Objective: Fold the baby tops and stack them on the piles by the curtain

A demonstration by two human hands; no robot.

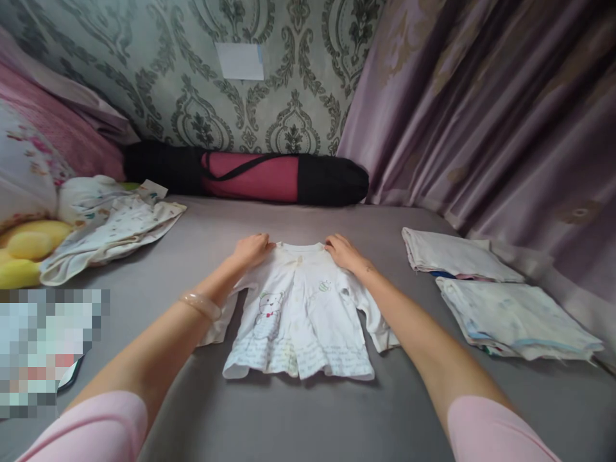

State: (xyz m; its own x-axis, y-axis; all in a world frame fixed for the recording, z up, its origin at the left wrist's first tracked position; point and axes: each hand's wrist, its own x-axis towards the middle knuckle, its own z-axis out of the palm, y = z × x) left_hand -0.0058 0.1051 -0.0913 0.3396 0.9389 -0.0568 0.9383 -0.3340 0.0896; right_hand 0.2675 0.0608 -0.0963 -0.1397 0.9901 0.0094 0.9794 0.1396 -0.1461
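A small white baby shirt (301,314) with a bear print lies spread flat on the grey bed sheet (298,417), collar away from me. My left hand (251,249) pinches its left shoulder, fingers curled onto the cloth. At the right shoulder my right hand (342,250) grips the fabric the same way. Both sleeves of the shirt lie under or beside my forearms. A pale bangle (201,305) sits on my left wrist.
Two folded piles of pale clothes (514,317) (452,255) lie at the right near a purple curtain (505,109). A heap of unfolded baby clothes (113,224) and yellow cushions (29,247) sit at the left. A red and black roll bag (269,176) lies along the wall.
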